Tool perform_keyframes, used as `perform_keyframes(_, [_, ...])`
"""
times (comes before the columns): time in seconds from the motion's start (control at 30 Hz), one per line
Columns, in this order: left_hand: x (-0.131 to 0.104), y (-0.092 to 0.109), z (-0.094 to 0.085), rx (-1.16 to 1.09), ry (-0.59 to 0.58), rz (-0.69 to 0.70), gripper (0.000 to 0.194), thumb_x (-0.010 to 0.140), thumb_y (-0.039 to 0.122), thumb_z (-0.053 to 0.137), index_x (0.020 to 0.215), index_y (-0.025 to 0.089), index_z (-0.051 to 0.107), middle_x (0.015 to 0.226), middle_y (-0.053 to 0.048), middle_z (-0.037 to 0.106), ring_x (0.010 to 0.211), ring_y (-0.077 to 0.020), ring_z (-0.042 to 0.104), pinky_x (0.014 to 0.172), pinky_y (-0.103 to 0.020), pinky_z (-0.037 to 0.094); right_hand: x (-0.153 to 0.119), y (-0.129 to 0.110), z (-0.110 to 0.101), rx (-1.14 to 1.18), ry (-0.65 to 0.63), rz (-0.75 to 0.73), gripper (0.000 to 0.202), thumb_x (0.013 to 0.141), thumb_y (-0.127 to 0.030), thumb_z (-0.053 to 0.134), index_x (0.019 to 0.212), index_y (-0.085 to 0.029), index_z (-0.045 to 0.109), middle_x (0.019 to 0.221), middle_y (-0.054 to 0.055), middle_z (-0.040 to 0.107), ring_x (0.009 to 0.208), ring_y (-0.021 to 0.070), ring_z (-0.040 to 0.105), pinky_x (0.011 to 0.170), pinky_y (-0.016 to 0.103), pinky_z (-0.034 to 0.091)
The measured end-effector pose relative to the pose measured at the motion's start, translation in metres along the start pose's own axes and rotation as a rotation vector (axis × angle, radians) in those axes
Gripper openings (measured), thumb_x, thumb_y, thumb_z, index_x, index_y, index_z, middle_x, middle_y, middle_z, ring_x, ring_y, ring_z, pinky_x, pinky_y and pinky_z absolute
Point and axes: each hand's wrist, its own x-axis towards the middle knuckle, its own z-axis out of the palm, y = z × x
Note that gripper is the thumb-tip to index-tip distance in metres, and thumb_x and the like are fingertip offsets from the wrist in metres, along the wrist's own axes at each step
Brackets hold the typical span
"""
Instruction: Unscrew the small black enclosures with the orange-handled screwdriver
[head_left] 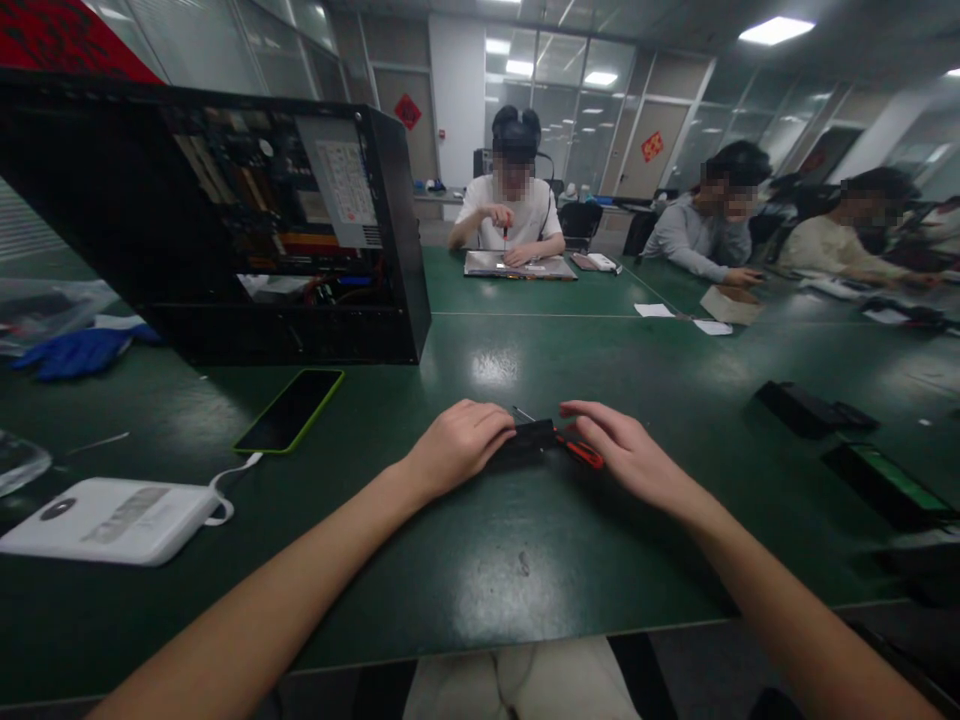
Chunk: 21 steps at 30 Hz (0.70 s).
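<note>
Case [407,250] bares circuitry [259,190]; left hand [466,440] grips black block [534,434], right hand [622,452] parted.

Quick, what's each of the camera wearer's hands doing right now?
Left hand: closed on a black rectangular piece.
Right hand: loosely open beside a red-and-black tool handle; whether they touch can't be told.

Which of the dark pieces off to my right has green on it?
The green-topped piece, nearer you than the all-black piece; no other shows green.
</note>
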Motion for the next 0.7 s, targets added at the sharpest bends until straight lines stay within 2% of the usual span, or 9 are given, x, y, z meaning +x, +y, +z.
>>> perform_keyframes(0.07, [0.0, 0.007, 0.0, -0.019, 0.068, 0.113, 0.014, 0.108, 0.021, 0.054, 0.105, 0.014, 0.066, 0.098, -0.008, 0.077, 0.087, -0.0195, 0.073, 0.08, -0.033, 0.056, 0.018, -0.007, 0.013, 0.117, -0.162, 0.049, 0.055, 0.104, -0.062, 0.045, 0.127, -0.019, 0.07, 0.128, 0.013, 0.071, 0.12, 0.0264, 0.064, 0.11, 0.047, 0.046])
perform_keyframes(0.13, [-0.001, 0.014, 0.002, -0.066, 0.122, 0.187, 0.012, 0.107, 0.019, 0.055, 0.108, 0.014, 0.066, 0.1, -0.008, 0.078, 0.089, -0.0187, 0.074, 0.081, -0.033, 0.057, 0.028, -0.009, 0.021, 0.197, -0.343, 0.085, 0.063, 0.102, -0.068, 0.044, 0.113, -0.015, 0.075, 0.106, 0.013, 0.077, 0.101, 0.0247, 0.071, 0.095, 0.043, 0.055])
perform_keyframes(0.2, [-0.002, 0.018, 0.003, -0.123, 0.162, 0.241, 0.01, 0.106, 0.018, 0.058, 0.113, 0.015, 0.065, 0.101, -0.009, 0.078, 0.09, -0.0185, 0.074, 0.081, -0.032, 0.058, 0.03, -0.009, 0.027, 0.288, -0.512, 0.123, 0.069, 0.1, -0.072, 0.045, 0.099, -0.011, 0.077, 0.085, 0.012, 0.076, 0.079, 0.0214, 0.071, 0.079, 0.038, 0.058])
perform_keyframes(0.27, [-0.003, 0.019, 0.004, -0.179, 0.181, 0.254, 0.014, 0.104, 0.02, 0.062, 0.117, 0.014, 0.064, 0.098, -0.009, 0.077, 0.088, -0.0183, 0.073, 0.08, -0.032, 0.059, 0.026, -0.009, 0.031, 0.365, -0.59, 0.14, 0.069, 0.099, -0.072, 0.047, 0.092, -0.01, 0.076, 0.075, 0.009, 0.073, 0.067, 0.0169, 0.066, 0.071, 0.033, 0.055])
perform_keyframes(0.33, [-0.005, 0.017, 0.002, -0.219, 0.181, 0.208, 0.023, 0.104, 0.027, 0.065, 0.123, 0.014, 0.062, 0.096, -0.008, 0.076, 0.086, -0.0187, 0.072, 0.08, -0.033, 0.059, 0.018, -0.007, 0.03, 0.419, -0.585, 0.143, 0.063, 0.098, -0.069, 0.052, 0.098, -0.01, 0.076, 0.079, 0.008, 0.073, 0.068, 0.0135, 0.062, 0.07, 0.029, 0.052])
perform_keyframes(0.43, [-0.006, 0.01, -0.001, -0.235, 0.168, 0.099, 0.032, 0.106, 0.036, 0.061, 0.13, 0.015, 0.06, 0.094, -0.007, 0.074, 0.085, -0.0197, 0.07, 0.079, -0.034, 0.059, -0.005, 0.0, 0.017, 0.474, -0.467, 0.159, 0.052, 0.097, -0.059, 0.062, 0.122, -0.014, 0.075, 0.106, 0.01, 0.076, 0.08, 0.013, 0.063, 0.075, 0.027, 0.05])
perform_keyframes(0.5, [-0.008, 0.005, -0.002, -0.226, 0.148, 0.067, 0.029, 0.107, 0.032, 0.057, 0.129, 0.015, 0.061, 0.096, -0.008, 0.073, 0.087, -0.0199, 0.07, 0.08, -0.034, 0.06, -0.029, 0.01, -0.004, 0.47, -0.307, 0.206, 0.051, 0.094, -0.054, 0.07, 0.13, -0.018, 0.074, 0.116, 0.011, 0.075, 0.088, 0.0159, 0.067, 0.08, 0.03, 0.052])
perform_keyframes(0.6, [-0.009, 0.0, 0.0, -0.217, 0.142, 0.051, 0.025, 0.106, 0.029, 0.057, 0.126, 0.015, 0.064, 0.101, -0.01, 0.074, 0.09, -0.0204, 0.071, 0.081, -0.034, 0.06, -0.073, 0.031, -0.057, 0.349, 0.003, 0.332, 0.059, 0.088, -0.061, 0.072, 0.129, -0.021, 0.074, 0.109, 0.012, 0.078, 0.092, 0.0232, 0.071, 0.087, 0.039, 0.055])
perform_keyframes(0.7, [-0.009, 0.002, 0.005, -0.245, 0.14, 0.072, 0.023, 0.105, 0.025, 0.058, 0.124, 0.015, 0.066, 0.106, -0.011, 0.076, 0.095, -0.0212, 0.073, 0.084, -0.035, 0.061, -0.119, 0.057, -0.129, -0.049, 0.372, 0.437, 0.06, 0.08, -0.065, 0.074, 0.125, -0.025, 0.077, 0.121, 0.012, 0.078, 0.109, 0.0301, 0.072, 0.101, 0.043, 0.052])
